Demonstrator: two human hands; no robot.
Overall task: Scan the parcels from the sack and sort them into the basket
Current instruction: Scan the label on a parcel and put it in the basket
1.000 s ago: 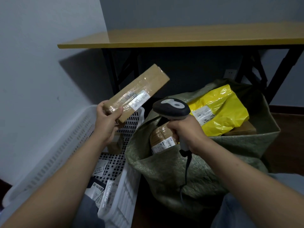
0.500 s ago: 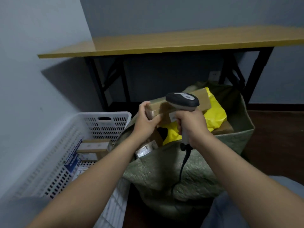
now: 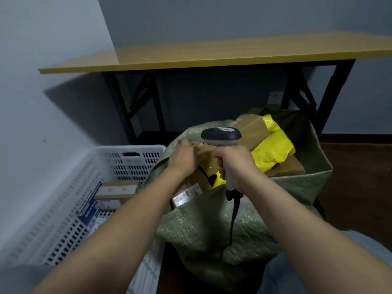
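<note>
My left hand (image 3: pixel 184 158) holds the left end of a long brown cardboard parcel (image 3: pixel 253 128), which lies slanted over the open green sack (image 3: pixel 212 230). My right hand (image 3: pixel 235 166) grips the handle of a barcode scanner (image 3: pixel 221 134); its dark head sits just in front of the parcel and hides the parcel's middle. Inside the sack lie a yellow plastic mailer (image 3: pixel 273 149), a brown box (image 3: pixel 286 169) under it, and a small taped parcel with a label (image 3: pixel 186 194). The white perforated basket (image 3: pixel 131 148) stands left of the sack with several parcels (image 3: pixel 118 188) in it.
A wooden table (image 3: pixel 212 54) with black legs stands behind the sack against the grey wall. The scanner's cable (image 3: pixel 233 219) hangs down the sack's front. Dark wood floor shows to the right. The basket touches the left wall.
My left hand carried the long brown parcel from above the basket to the right, over the sack and behind the scanner head. My right hand kept its grip on the scanner.
</note>
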